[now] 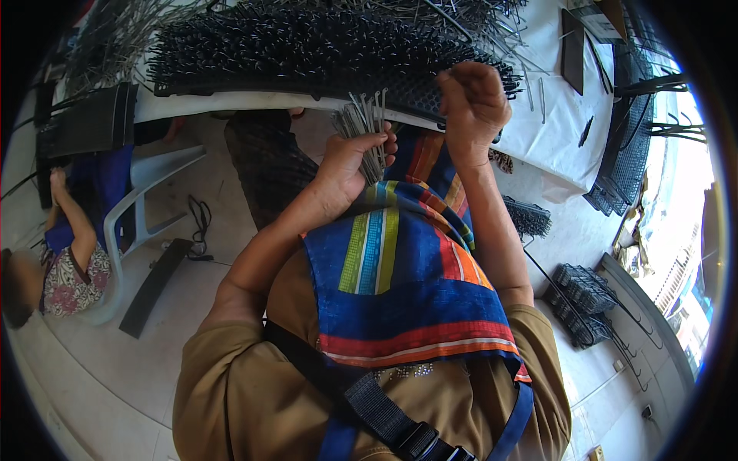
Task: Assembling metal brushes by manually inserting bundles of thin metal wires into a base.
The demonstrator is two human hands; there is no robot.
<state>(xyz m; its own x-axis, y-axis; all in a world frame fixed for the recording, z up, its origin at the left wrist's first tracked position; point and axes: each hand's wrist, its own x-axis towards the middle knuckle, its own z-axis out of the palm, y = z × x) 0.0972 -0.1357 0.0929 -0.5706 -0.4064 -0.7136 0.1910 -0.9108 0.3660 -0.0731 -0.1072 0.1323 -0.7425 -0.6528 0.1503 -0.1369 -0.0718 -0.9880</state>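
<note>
A bundle of thin grey metal rods (360, 121), some with small bent or looped tips, is gripped in my left hand (344, 165) just below the table's front edge. My right hand (475, 111) is raised at the right end of a long black perforated tray (411, 98). Its fingers are curled together, and whatever they may hold is too small or hidden to see. Dark rods (307, 50) with hooked tips stand densely in the tray's holes. Along the front right stretch of the tray, bare holes show.
Loose rods (115, 38) lie heaped behind the tray on the white-covered table (557, 142). At left, another person (77, 253) sits on a pale plastic chair (127, 223). Black mesh racks (626, 115) stand at right, with stacked black bundles (580, 296) on the floor.
</note>
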